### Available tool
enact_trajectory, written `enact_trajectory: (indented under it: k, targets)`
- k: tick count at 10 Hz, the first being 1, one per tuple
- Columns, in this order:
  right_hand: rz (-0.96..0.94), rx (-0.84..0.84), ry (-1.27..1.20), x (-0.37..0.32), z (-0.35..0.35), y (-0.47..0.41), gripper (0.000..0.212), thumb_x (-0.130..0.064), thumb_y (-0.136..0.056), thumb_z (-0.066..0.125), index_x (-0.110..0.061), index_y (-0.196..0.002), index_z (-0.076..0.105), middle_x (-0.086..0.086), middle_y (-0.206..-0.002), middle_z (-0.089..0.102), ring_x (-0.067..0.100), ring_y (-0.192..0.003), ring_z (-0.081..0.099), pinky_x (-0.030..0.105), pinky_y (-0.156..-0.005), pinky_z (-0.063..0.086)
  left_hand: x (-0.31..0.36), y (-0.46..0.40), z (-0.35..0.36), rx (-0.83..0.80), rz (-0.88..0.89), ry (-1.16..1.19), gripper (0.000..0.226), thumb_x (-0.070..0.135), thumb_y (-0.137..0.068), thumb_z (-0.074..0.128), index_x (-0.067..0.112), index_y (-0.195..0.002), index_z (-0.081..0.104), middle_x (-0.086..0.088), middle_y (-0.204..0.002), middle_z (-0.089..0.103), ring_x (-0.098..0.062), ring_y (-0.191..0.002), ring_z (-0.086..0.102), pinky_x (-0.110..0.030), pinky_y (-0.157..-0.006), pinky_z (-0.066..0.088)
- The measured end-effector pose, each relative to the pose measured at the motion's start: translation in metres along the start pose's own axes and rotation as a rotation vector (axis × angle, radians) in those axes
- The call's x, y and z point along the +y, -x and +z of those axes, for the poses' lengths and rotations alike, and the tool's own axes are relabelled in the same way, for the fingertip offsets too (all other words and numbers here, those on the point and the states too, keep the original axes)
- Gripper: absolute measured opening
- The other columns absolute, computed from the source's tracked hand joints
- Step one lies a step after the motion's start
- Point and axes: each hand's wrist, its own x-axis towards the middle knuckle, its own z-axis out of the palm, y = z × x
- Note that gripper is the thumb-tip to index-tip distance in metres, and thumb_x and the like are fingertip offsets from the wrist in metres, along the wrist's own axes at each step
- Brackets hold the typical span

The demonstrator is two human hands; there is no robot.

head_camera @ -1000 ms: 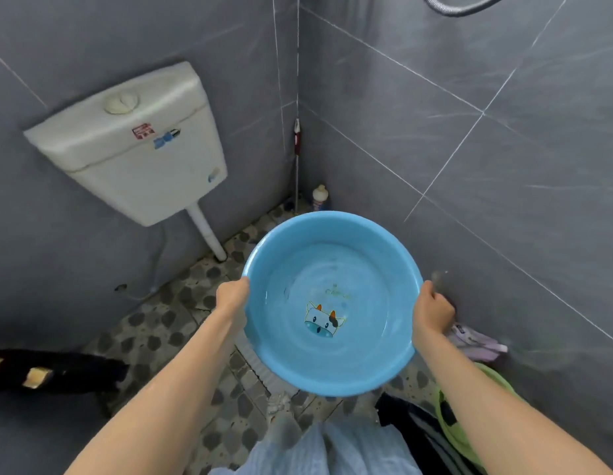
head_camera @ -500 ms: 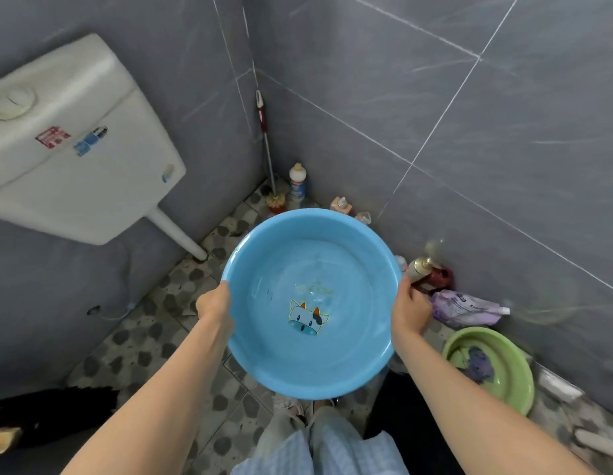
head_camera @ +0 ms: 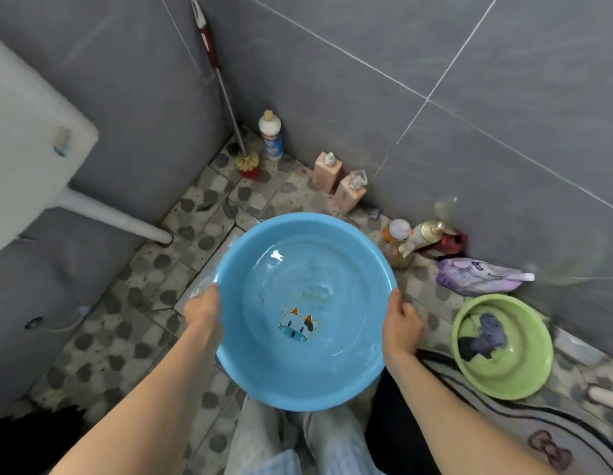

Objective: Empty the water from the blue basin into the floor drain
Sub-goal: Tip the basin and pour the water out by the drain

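Observation:
I hold a round blue basin level in front of me, above the pebble-patterned floor. Clear water lies in it over a cartoon cow picture on the bottom. My left hand grips the left rim and my right hand grips the right rim. No floor drain shows in this view; the basin hides the floor directly beneath it.
A white cistern and its pipe hang on the left wall. A brush leans in the corner. Several bottles line the right wall beside a purple pouch. A green basin with cloth sits on a striped mat at right.
My view has tipped down toward the floor, bringing the corner bottles, green basin and mat into sight. Both hands keep the same hold on the blue basin, and its water has rippled.

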Motion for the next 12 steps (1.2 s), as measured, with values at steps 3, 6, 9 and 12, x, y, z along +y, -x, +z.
enact_trajectory:
  k: [3,6,9,12]
  targets:
    - [0.149,0.076,0.029,0.043,0.062,-0.028,0.049,-0.051,-0.091,0.043,-0.011,-0.063,0.047,0.008,-0.075,0.052,0.026,-0.078,0.050,0.034,-0.066,0.038,0.000,-0.069,0.044,-0.022,-0.082,-0.127,0.032,0.019,-0.087,0.051,0.011,-0.060,0.035,-0.003,-0.063,0.032,-0.021,-0.058,0.030,-0.027,-0.055,0.027]
    - [0.245,0.103,0.034,0.062,0.126,-0.068,0.049,-0.052,-0.088,0.047,-0.010,-0.063,0.053,0.017,-0.084,0.061,0.036,-0.094,0.059,0.045,-0.081,0.049,0.009,-0.119,0.086,-0.032,0.031,-0.257,0.036,0.026,-0.094,0.045,0.001,-0.117,0.055,-0.009,-0.098,0.049,-0.026,-0.087,0.045,-0.031,-0.076,0.036]
    - [0.240,0.067,0.094,0.072,0.167,-0.139,0.050,-0.047,-0.095,0.039,-0.004,-0.087,0.064,0.012,-0.090,0.058,0.037,-0.102,0.057,0.039,-0.081,0.045,0.011,-0.165,0.153,0.042,0.130,-0.384,0.031,0.017,-0.094,0.042,-0.006,-0.106,0.060,-0.028,-0.122,0.060,-0.037,-0.095,0.056,-0.040,-0.089,0.046]
    - [0.324,0.114,0.089,0.091,0.203,-0.183,0.055,-0.047,-0.095,0.039,0.000,-0.105,0.066,0.019,-0.112,0.066,0.038,-0.107,0.058,0.036,-0.081,0.043,0.018,-0.206,0.214,0.035,0.211,-0.517,0.039,0.010,-0.094,0.038,-0.001,-0.127,0.056,-0.024,-0.121,0.060,-0.037,-0.102,0.058,-0.039,-0.094,0.046]
